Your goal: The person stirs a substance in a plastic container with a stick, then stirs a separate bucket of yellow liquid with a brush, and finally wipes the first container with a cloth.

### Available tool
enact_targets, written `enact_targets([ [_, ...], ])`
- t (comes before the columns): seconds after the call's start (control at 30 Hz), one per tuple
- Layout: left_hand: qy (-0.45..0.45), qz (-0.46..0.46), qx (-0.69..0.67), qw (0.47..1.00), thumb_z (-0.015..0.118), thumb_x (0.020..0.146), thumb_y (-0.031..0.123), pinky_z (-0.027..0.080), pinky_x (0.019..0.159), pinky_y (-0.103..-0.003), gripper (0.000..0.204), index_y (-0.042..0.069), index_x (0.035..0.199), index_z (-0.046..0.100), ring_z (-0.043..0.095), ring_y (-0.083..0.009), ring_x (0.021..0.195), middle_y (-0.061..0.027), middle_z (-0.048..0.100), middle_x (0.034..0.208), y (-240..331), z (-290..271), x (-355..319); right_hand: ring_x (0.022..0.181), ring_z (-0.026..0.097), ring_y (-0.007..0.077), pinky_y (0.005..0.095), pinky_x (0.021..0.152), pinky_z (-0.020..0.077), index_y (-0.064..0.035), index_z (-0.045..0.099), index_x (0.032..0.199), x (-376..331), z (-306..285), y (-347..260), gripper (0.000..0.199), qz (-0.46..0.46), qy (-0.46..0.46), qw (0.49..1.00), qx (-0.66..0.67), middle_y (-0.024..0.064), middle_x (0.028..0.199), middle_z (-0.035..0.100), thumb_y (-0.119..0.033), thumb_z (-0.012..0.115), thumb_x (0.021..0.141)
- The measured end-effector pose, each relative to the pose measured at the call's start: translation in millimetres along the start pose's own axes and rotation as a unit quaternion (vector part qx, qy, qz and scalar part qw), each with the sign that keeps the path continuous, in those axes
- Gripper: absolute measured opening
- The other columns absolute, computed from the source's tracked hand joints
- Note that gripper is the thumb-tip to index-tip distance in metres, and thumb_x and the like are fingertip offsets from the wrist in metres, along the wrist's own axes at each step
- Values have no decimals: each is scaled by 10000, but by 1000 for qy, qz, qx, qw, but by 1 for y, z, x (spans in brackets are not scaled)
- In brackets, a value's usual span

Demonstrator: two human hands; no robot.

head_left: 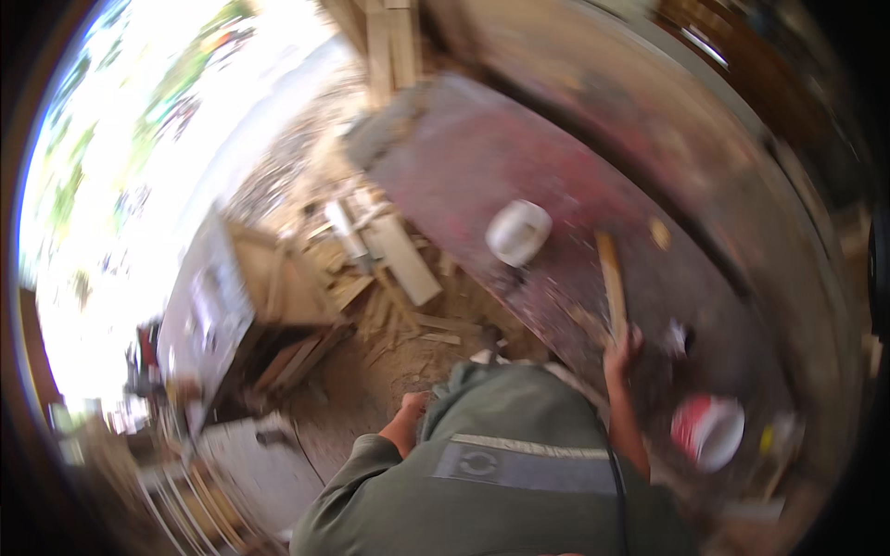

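Observation:
The picture is blurred by motion. My right hand (623,350) is closed around the lower end of a long wooden stick (610,278), which lies along a reddish-brown workbench top (482,157) and points away from me. My left hand (413,405) is pressed against the side of my green shirt near the waist. Its fingers are partly hidden by the cloth, so I cannot tell what they hold.
A white round container (517,232) sits on the bench beyond the stick. A red and white container (708,429) stands at the right. Wood offcuts and shavings (399,278) cover the floor. A wooden box-like stand (246,296) is at the left.

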State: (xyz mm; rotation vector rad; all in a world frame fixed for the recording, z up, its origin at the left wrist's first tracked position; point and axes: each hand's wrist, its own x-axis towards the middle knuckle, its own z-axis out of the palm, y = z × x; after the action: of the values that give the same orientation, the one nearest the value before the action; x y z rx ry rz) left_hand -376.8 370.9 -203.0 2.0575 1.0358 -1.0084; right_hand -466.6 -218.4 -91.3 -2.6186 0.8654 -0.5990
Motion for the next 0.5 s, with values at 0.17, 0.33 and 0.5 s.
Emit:
enact_targets([
  [0.17,113,70,15,991,768,807,454,556,791,-426,577,-22,1126,696,707,-312,919,-183,722,1073,52,31,-33,1214,503,431,500,1035,415,-5,489,1435,41,-7,-39,577,-131,-28,982,132,263,1339,501,-97,670,895],
  [0.33,148,215,-111,959,728,841,472,535,908,-416,630,-9,1238,643,667,-347,1106,-223,698,1161,103,23,-108,1113,523,404,481,968,436,8,494,1420,68,-44,-120,546,-258,-136,931,221,230,1201,517,-114,656,913],
  [0.5,145,280,-240,918,726,883,386,549,866,-384,560,-11,1265,631,696,-279,1027,-198,719,1109,112,31,-164,981,565,345,442,871,467,19,553,1339,75,-39,-194,457,-364,-182,859,310,188,1040,560,-147,653,925],
])
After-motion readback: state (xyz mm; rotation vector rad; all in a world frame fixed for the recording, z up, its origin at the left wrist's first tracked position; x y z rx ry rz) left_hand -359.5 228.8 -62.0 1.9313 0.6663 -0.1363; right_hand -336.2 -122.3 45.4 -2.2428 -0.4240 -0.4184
